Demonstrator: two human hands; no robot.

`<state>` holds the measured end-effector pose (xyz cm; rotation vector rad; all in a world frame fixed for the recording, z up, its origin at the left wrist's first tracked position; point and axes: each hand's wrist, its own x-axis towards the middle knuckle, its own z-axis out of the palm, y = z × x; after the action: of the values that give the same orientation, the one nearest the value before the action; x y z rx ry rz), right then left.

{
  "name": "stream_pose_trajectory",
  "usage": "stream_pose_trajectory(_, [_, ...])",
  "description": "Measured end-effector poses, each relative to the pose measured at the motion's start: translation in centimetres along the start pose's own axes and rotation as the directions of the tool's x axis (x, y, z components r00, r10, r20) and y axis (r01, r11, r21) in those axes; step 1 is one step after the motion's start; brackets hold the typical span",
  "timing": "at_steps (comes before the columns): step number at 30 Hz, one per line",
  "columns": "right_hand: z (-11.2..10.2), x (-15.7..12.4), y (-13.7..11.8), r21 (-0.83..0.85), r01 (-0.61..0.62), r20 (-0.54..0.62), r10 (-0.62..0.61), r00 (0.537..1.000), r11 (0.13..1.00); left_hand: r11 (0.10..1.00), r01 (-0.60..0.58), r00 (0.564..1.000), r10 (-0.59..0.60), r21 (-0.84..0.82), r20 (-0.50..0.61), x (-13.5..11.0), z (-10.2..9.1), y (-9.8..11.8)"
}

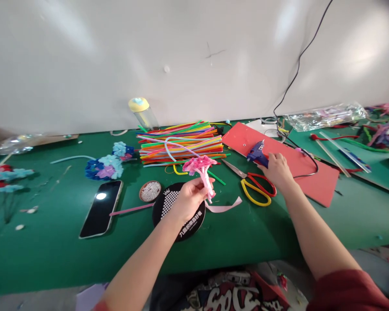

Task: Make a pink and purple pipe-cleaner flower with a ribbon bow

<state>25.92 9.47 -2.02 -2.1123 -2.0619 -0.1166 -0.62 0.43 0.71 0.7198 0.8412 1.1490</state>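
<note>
My left hand (pixel 191 194) is closed around the wrapped stem of a small pink flower bouquet (pixel 199 164), held upright above a black round mat (pixel 194 226). A pale pink ribbon (pixel 223 207) trails on the table to the right of that hand. My right hand (pixel 278 169) is closed on the handle of a blue glue gun (pixel 258 154), which is over a red board (pixel 311 181). Scissors with red and yellow handles (pixel 254 190) lie between my hands. Part of the bouquet's stem is hidden by my fingers.
Behind my left hand lies a pile of coloured pipe cleaners (pixel 181 144). To the left are a phone (pixel 100 209), a dish of white beads (pixel 150 191) and blue flowers (pixel 105 167). A yellow-lidded jar (pixel 144 113) stands by the wall. A black cord (pixel 298 65) hangs at right.
</note>
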Motion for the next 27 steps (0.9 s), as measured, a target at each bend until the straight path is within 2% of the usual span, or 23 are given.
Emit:
stream_pose_trajectory(5, [0.5, 0.4, 1.0, -0.009, 0.104, 0.005, -0.104, 0.995, 0.995, 0.999, 0.025, 1.000, -0.025, -0.041, 0.000, 0.0, -0.1, 0.0])
stream_pose_trajectory(9, [0.6, 0.7, 1.9, 0.152, 0.233, -0.129, -0.215, 0.968, 0.960, 0.995, 0.057, 0.998, -0.055, -0.083, 0.026, 0.0, -0.3, 0.1])
stream_pose_trajectory(12, [-0.5, 0.5, 1.6, 0.290, 0.249, -0.217, -0.190, 0.958, 0.924, 0.990, 0.085, 0.996, -0.079, -0.115, 0.051, 0.0, -0.4, 0.2])
stream_pose_trajectory(15, [-2.4, -0.4, 0.4, 0.414, 0.294, -0.244, -0.206, 0.948, 0.862, 0.986, 0.108, 0.991, -0.096, -0.129, 0.095, -0.1, -0.6, 0.3])
stream_pose_trajectory(17, [-3.5, -1.3, -0.3, 0.533, 0.334, -0.238, -0.242, 0.941, 0.777, 0.984, 0.114, 0.987, -0.096, -0.140, 0.131, -0.1, -0.8, 0.3])
stream_pose_trajectory(18, [-3.9, -1.8, -0.6, 0.618, 0.350, -0.228, -0.266, 0.937, 0.704, 0.981, 0.120, 0.984, -0.097, -0.151, 0.151, -0.1, -0.9, 0.3])
stream_pose_trajectory(20, [-4.4, -2.8, -0.8, 0.795, 0.316, -0.125, -0.370, 0.921, 0.518, 0.973, 0.135, 0.978, -0.101, -0.186, 0.183, -0.1, -1.0, 0.3])
stream_pose_trajectory(23, [-4.6, -4.1, -0.7, 0.927, 0.215, -0.020, -0.534, 0.845, 0.307, 0.956, 0.166, 0.969, -0.112, -0.240, 0.222, 0.1, -1.1, 0.3])
stream_pose_trajectory(25, [-4.6, -4.8, -0.8, 0.953, 0.175, 0.014, -0.612, 0.790, 0.248, 0.947, 0.180, 0.961, -0.112, -0.267, 0.253, 0.2, -1.1, 0.3])
stream_pose_trajectory(27, [-4.8, -5.3, -1.2, 0.949, 0.178, 0.016, -0.601, 0.799, 0.262, 0.942, 0.192, 0.951, -0.109, -0.277, 0.289, 0.2, -1.1, 0.4])
